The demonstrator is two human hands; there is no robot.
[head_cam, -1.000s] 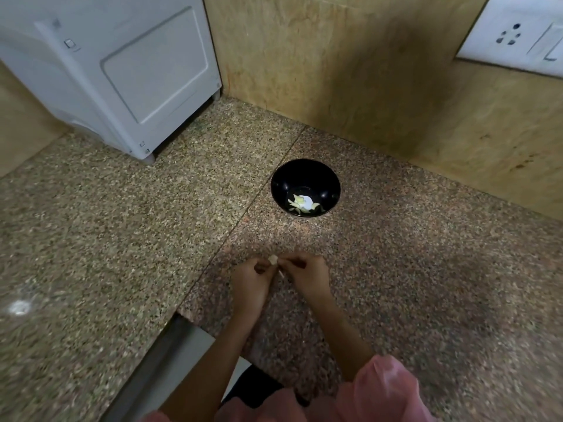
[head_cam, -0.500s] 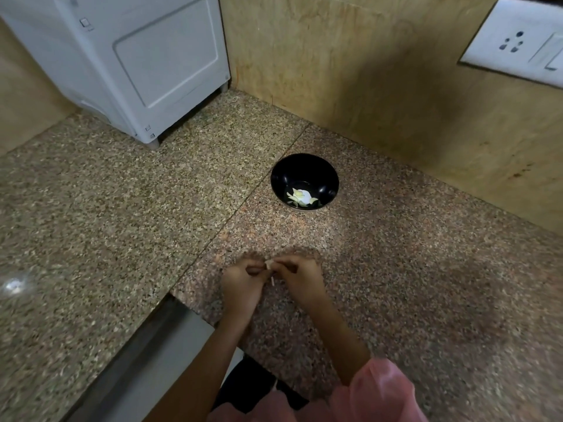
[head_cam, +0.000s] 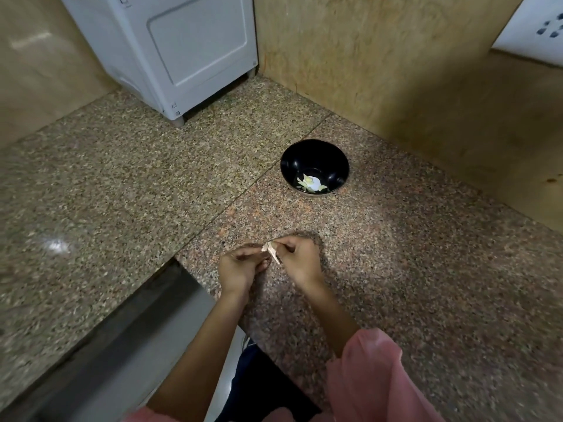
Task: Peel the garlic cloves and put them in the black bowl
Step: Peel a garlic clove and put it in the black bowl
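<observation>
Both hands meet low over the speckled granite counter [head_cam: 426, 269], left hand [head_cam: 239, 268] and right hand [head_cam: 297, 260] each pinching the garlic clove [head_cam: 269, 248] between fingertips. Beyond them, well apart, sits the black bowl [head_cam: 304, 153] holding peeled garlic. The counter edge drops just left of the left wrist.

Polished speckled granite counter [head_cam: 122, 193], glossy black bowl [head_cam: 314, 153], papery garlic skin [head_cam: 272, 250]
</observation>
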